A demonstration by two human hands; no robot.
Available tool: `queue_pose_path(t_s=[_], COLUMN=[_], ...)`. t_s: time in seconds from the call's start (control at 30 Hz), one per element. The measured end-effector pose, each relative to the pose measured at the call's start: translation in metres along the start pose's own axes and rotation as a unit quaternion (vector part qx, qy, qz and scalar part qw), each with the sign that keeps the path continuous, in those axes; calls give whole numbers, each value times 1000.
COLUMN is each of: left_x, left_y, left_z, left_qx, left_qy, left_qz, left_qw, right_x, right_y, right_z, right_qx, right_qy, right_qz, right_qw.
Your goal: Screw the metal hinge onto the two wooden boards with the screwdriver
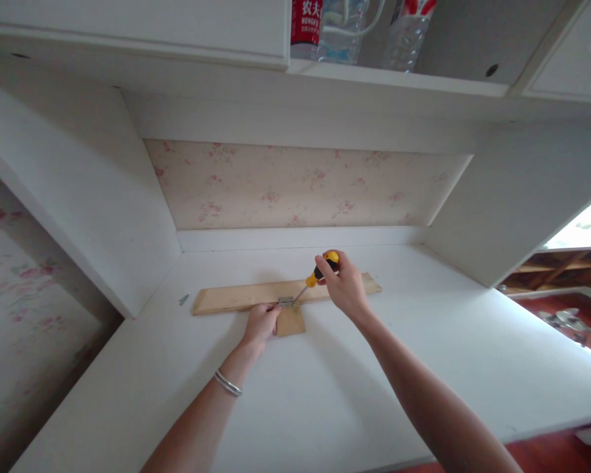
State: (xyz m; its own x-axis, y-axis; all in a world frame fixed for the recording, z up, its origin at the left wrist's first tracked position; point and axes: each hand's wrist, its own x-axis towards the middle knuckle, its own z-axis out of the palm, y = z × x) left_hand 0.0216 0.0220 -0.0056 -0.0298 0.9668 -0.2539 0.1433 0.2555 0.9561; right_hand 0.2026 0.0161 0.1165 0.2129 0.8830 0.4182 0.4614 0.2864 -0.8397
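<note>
A long wooden board [236,296] lies across the white tabletop. Against its near edge sits a small wooden block [290,322], and a metal hinge [286,301] spans the two. My left hand [261,323] is closed on the block's left side, its fingertips close to the hinge. In my right hand [345,284] is a yellow and black screwdriver [317,272], gripped by its handle. The shaft slants down to the left, with its tip at the hinge's right end. Whether a screw sits under the tip is too small to tell.
Some small screws [184,299] lie left of the board. White side panels [512,184] flank the tabletop [374,394]. Overhead, a shelf [398,77] holds plastic bottles [408,36], beside a closed cabinet front [142,33]. Floral wallpaper [285,187] covers the back.
</note>
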Motion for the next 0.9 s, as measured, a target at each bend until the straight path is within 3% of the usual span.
queue_pose_path(t_s=[0.1, 0.23, 0.37, 0.53, 0.7, 0.77, 0.9], left_x=[-1, -3, -6, -5, -6, -7, -8], left_y=[3, 6, 8, 7, 7, 8, 10], left_z=[0, 1, 2, 2, 3, 3, 2], left_qx=[-4, 2, 16, 1, -38, -45, -51], left_qy=[3, 12, 21, 29, 21, 17, 9], left_qz=[-6, -15, 0, 3, 4, 2, -6], left_qw=[1000, 1000, 1000, 1000, 999, 999, 999], right_x=[4, 11, 19, 34, 49, 52, 57], right_y=[-6, -26, -53, -82, -107, -112, -111], right_z=[-3, -7, -5, 2, 1, 3, 10], right_qx=[-44, -138, -299, -474, -471, -489, -535], right_qy=[-27, -103, -168, -198, -376, -383, -328], right_qz=[-13, -83, -150, -135, -138, -141, -163], right_qw=[999, 982, 927, 847, 786, 771, 761])
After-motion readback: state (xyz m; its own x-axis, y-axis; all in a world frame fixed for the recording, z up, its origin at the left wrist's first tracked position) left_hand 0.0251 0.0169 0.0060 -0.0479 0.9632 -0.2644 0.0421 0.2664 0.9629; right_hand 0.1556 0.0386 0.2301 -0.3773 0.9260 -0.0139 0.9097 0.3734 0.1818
